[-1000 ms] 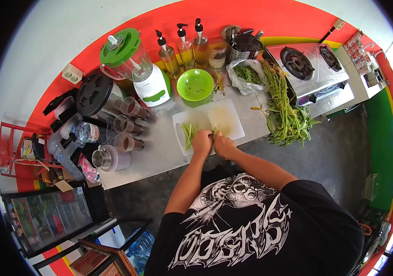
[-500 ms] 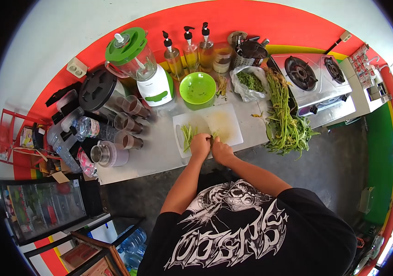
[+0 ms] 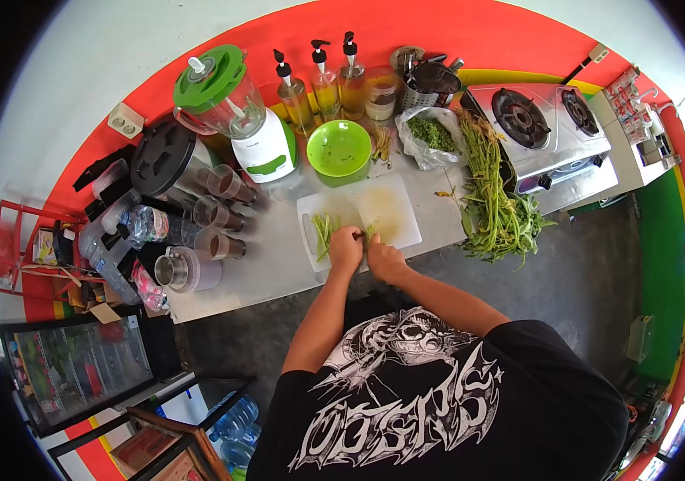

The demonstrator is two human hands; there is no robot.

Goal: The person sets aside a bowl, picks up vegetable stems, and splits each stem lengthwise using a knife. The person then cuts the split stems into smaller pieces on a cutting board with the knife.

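Note:
Over the lower part of a white cutting board (image 3: pixel 399 230), my two hands are close together. My left hand (image 3: pixel 346 248) is closed beside a short bit of green stems (image 3: pixel 370 231), which seem to be in its fingertips. My right hand (image 3: pixel 386 260) is wrapped into a fist just to the right; whatever it grips is hidden beneath the fingers. Cut green stalks (image 3: pixel 324 234) lie in a small heap on the board's left side, next to my left hand. Behind the board stands a lime-green bowl (image 3: pixel 339 151) with small green bits inside.
A leafy bunch of greens (image 3: pixel 493 192) overhangs the counter's front edge at right. Near it are a plastic bag of chopped greens (image 3: pixel 431 135) and a gas stove (image 3: pixel 559 132). A blender (image 3: pixel 258 144), pump bottles (image 3: pixel 325 90) and brown-filled cups (image 3: pixel 218 215) stand behind and left.
The view has shifted slightly, so the counter sits a little further left and up. My hands stay together over the board, the left still beside the stems.

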